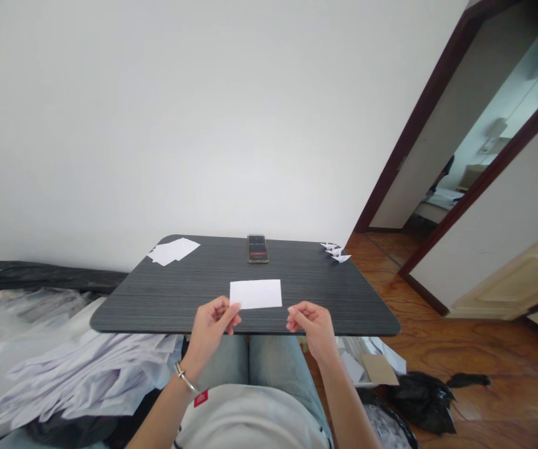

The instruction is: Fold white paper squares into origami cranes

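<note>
A white rectangular sheet of paper (256,294) is held over the near middle of the dark table (179,299). My left hand (215,317) pinches its lower left corner between thumb and fingers. Just right of the sheet, apart from it, my right hand (310,321) has thumb and fingertips drawn together; whether anything small is between them cannot be seen. Several loose white sheets (174,251) overlap at the table's far left corner. Small folded white paper pieces (336,252) stand in a row at the far right corner.
A phone (257,249) lies at the table's back edge, against the white wall (231,125). Piled white cloth or paper (91,374) is at the left. A box of papers (371,368) and a black plastic bag (425,399) sit on the wooden floor at right.
</note>
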Action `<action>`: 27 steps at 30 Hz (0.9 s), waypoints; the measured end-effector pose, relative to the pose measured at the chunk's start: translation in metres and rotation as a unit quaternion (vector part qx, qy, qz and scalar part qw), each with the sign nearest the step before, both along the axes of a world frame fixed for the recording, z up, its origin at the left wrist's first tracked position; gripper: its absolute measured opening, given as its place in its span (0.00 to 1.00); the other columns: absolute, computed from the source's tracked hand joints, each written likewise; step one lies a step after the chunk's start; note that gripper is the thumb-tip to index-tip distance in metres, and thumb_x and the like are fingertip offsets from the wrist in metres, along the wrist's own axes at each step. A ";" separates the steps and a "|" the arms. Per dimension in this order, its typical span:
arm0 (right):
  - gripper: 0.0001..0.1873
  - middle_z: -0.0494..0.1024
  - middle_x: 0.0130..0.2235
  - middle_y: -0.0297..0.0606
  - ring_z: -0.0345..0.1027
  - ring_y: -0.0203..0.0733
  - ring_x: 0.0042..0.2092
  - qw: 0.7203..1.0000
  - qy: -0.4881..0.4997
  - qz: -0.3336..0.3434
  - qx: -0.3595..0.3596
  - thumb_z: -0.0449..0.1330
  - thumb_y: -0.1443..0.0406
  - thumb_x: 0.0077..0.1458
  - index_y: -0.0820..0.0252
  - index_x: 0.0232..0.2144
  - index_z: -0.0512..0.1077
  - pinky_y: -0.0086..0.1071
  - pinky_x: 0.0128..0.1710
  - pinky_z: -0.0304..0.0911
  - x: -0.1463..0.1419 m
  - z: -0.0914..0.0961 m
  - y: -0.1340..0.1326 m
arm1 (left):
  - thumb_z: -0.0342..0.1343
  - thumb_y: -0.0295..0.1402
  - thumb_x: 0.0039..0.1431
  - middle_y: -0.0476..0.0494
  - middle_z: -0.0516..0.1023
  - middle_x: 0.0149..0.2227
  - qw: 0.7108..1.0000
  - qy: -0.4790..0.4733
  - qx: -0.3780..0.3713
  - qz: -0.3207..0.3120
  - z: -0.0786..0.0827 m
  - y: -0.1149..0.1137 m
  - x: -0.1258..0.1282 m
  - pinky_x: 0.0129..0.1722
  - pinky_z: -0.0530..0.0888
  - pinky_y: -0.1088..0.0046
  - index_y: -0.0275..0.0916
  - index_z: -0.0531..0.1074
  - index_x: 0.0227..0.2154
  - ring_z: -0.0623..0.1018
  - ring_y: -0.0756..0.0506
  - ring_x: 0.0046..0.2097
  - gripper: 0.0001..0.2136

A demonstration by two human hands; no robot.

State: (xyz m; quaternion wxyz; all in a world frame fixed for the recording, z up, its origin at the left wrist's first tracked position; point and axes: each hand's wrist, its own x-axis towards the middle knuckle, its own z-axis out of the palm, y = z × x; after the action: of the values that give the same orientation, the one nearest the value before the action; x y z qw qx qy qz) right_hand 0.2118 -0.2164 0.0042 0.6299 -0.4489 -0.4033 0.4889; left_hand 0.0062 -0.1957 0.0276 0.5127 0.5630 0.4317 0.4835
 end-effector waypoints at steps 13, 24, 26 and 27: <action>0.16 0.72 0.17 0.34 0.64 0.31 0.17 0.999 -0.022 0.043 0.014 0.59 0.56 0.46 0.65 0.21 0.71 0.23 0.16 0.61 -0.033 -0.003 -0.006 | 0.57 0.37 0.46 0.47 0.73 0.19 0.997 -0.001 -0.025 -0.075 -0.006 -0.003 0.010 0.18 0.66 0.80 0.32 0.70 0.20 0.69 0.52 0.21 0.11; 0.17 0.72 0.16 0.34 0.64 0.30 0.17 0.998 -0.047 0.025 0.021 0.59 0.56 0.47 0.65 0.20 0.72 0.23 0.17 0.59 -0.031 -0.001 -0.007 | 0.58 0.37 0.46 0.44 0.75 0.20 0.996 0.008 -0.033 -0.085 -0.011 0.002 0.005 0.18 0.67 0.79 0.32 0.71 0.21 0.71 0.51 0.21 0.11; 0.17 0.73 0.16 0.34 0.64 0.30 0.17 0.999 -0.044 0.022 0.022 0.59 0.56 0.47 0.65 0.20 0.72 0.23 0.17 0.59 -0.029 -0.001 -0.006 | 0.57 0.37 0.46 0.44 0.75 0.21 0.996 0.006 -0.034 -0.079 -0.011 0.004 -0.001 0.18 0.67 0.80 0.32 0.71 0.21 0.71 0.51 0.22 0.11; 0.17 0.73 0.16 0.34 0.64 0.31 0.17 0.999 -0.042 0.019 0.021 0.59 0.55 0.47 0.65 0.20 0.72 0.23 0.17 0.59 -0.028 -0.001 -0.006 | 0.57 0.37 0.46 0.44 0.75 0.21 0.997 0.003 -0.035 -0.076 -0.010 0.004 -0.004 0.18 0.67 0.80 0.32 0.71 0.21 0.71 0.51 0.22 0.11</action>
State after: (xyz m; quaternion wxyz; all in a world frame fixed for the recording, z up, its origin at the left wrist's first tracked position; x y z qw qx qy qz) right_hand 0.1833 -0.2221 0.0029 0.6127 -0.4478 -0.4479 0.4727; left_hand 0.0024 -0.1913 0.0174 0.5658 0.5774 0.4060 0.4262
